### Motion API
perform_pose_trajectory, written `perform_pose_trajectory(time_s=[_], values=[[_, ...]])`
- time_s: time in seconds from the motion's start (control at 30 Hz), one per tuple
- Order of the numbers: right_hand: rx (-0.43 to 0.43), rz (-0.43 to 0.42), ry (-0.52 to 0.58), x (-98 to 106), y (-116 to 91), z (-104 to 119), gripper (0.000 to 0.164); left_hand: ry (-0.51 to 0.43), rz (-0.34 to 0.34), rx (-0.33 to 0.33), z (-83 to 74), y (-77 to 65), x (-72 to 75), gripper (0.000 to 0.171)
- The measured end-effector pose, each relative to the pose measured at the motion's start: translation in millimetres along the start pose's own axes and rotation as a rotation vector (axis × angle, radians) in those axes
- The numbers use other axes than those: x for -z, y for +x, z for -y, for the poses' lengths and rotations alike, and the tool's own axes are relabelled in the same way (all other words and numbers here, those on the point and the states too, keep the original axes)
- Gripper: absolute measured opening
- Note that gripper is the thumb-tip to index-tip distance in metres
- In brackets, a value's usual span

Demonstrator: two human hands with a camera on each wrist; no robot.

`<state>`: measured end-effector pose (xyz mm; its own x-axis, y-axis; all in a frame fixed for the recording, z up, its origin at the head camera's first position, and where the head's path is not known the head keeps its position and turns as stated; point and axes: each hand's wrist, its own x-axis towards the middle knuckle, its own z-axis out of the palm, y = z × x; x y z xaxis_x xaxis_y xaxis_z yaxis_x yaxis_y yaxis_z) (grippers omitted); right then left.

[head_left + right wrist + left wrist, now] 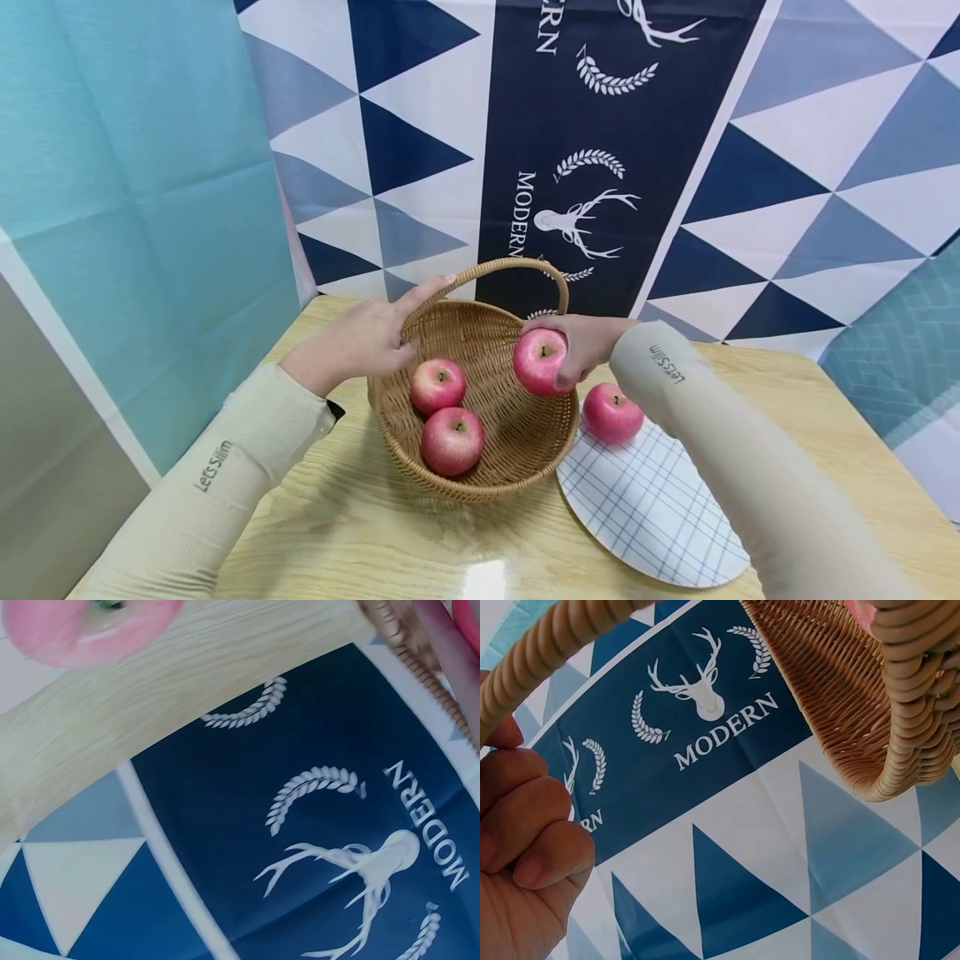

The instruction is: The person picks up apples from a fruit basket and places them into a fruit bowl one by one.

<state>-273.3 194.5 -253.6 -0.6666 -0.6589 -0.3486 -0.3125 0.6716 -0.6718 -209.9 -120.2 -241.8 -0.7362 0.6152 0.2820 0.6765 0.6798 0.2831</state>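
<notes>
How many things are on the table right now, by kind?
Red apples: 4, two in the basket, one gripped by the right hand, one on the plate
Woven wicker basket with handle: 1
White round checked plate: 1
Total: 6

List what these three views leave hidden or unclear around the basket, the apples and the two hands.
- Right hand: in the head view the held apple covers its fingertips; the right wrist view leaves the hand out.
- Plate: the right sleeve hides its right part.
- Basket: its outer far wall is out of sight from the head view.
- Left hand: the left wrist view cuts it at the frame edge, showing only curled fingers.
</notes>
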Motion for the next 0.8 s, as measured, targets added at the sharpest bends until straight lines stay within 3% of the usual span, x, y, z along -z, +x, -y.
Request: perform_pose_trajectory(time_s=[0.27, 0.43, 0.6, 0.8], values=[[-0.085, -0.039, 0.121, 7.5, -38.7, -18.2, 0.083, -0.012, -0.002, 0.020, -2.2, 0.3, -1.9, 0.084], [-0.107, -0.037, 0.206, 7.5, -54.9, -30.0, 0.085, 0.001, -0.012, -0.006, -2.1, 1.9, -3.2, 0.083], [-0.139, -0.077, 0.205, 9.5, -69.2, -38.7, 0.087, 0.011, -0.026, -0.026, -2.3, 3.5, -2.7, 0.082], [-0.176, -0.093, 0.265, 17.7, -87.5, -49.0, 0.087, 0.010, -0.012, 0.014, -3.8, 2.5, -3.0, 0.084]])
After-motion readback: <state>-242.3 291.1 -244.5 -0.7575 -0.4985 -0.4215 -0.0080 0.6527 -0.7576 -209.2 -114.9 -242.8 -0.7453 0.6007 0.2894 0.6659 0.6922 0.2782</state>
